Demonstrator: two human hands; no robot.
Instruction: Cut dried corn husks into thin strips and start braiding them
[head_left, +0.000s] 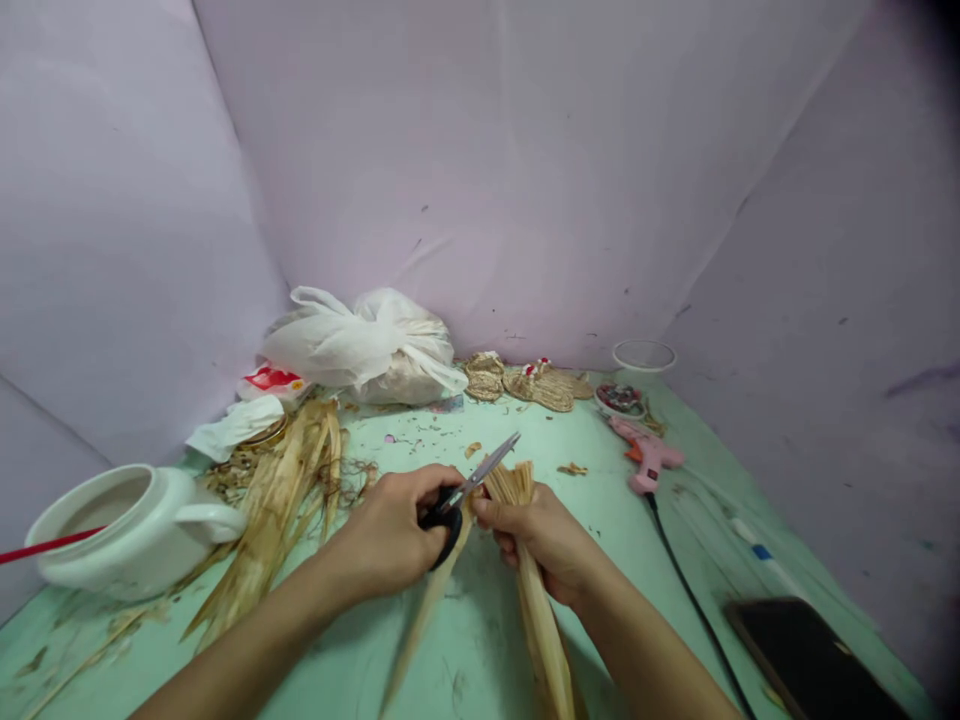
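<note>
Print on red-and-white packet [271, 380], near white plastic bag [367, 345], too small to read. Dried husk bundle [545, 630] over green tabletop [480, 640], straw-yellow, ribbed, blunt layered top fanned out, pinched narrow between right hand [555, 545] thumb and fingers. Scissors [489, 468] gripped in left hand [390, 530], fingers curled around black handles, blades nearly together beside bundle top.

One head-worn view looks forward and down from above the near edge, fairly close.
</note>
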